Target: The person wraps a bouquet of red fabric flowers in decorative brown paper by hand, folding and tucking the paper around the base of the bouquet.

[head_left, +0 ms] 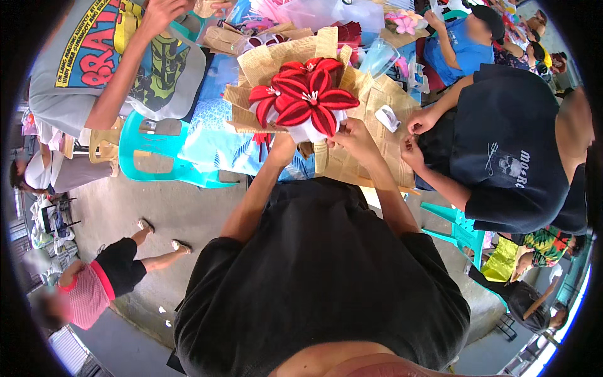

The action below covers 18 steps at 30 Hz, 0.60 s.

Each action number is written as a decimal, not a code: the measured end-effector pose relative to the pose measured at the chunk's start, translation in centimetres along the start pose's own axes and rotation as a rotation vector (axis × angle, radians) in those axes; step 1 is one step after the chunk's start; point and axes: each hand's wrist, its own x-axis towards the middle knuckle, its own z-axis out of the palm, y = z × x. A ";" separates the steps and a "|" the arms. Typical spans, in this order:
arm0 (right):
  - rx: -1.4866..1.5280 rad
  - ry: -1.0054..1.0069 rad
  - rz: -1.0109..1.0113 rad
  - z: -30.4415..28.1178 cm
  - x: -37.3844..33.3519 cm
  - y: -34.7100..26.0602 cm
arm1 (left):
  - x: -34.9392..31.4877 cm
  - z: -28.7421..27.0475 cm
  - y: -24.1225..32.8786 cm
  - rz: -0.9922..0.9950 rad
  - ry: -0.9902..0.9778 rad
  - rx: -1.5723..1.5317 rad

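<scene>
A bouquet of red fuzzy lilies (311, 97) with white stamens is held up in front of me. Brown print-patterned wrapping paper (257, 66) fans out behind the flowers, and a white layer shows beneath the petals. My left hand (282, 151) is closed at the bouquet's lower left, its fingertips mostly hidden behind the bouquet. At the lower right side, my right hand (355, 139) pinches the paper edge just under the petals. A larger sheet of the same brown paper (383, 100) lies on the table to the right.
A blue patterned tablecloth (217, 125) covers the table. White tape (387, 118) rests on the brown sheet. Turquoise chairs (151, 147) stand left and right. A person in black (502, 138) works close at my right; another in grey (151, 69) stands across to the left.
</scene>
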 end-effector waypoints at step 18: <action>-0.102 0.222 -0.362 4.5 2.7 1.0 | 1.9 -1.0 -2.3 0.446 0.142 0.684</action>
